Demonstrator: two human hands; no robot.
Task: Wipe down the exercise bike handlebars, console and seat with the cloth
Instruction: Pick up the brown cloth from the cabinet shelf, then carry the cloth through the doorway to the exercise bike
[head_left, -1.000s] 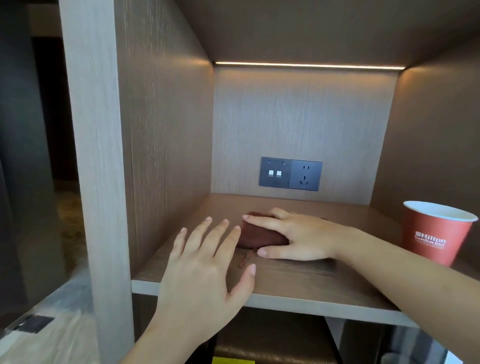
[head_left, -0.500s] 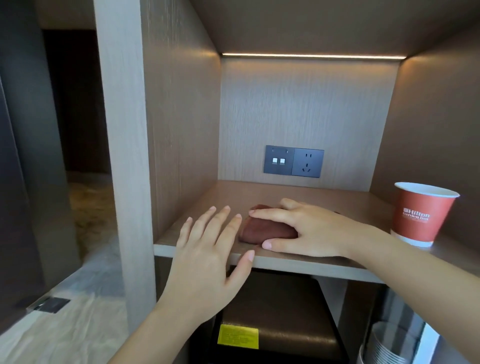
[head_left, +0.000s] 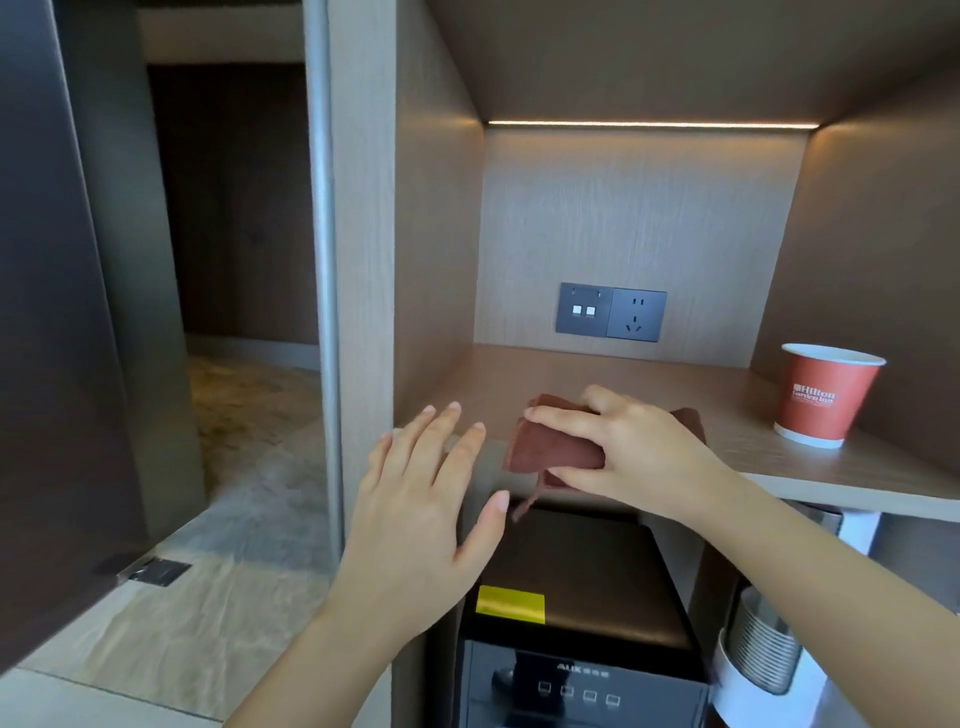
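My left hand (head_left: 426, 499) hovers flat in front of the shelf (head_left: 748, 410), fingers spread and straight, holding nothing. I judge it is there to catch whatever slips. Just right of it is the cloth (head_left: 550, 449), a folded brown wad at the shelf's front lip, with a loose tail dangling past the edge above the black appliance (head_left: 571, 577) below. My right hand (head_left: 634, 447) grasps it, fingers over the top and thumb under the front, which keeps the folds bunched as one pad. I cannot tell whether the cloth is clear of the shelf or resting on it. Further right a red cup (head_left: 826, 400) stands well apart from my wrist, so pulling back should not knock it. No bike is in view, so wiping has not begun.
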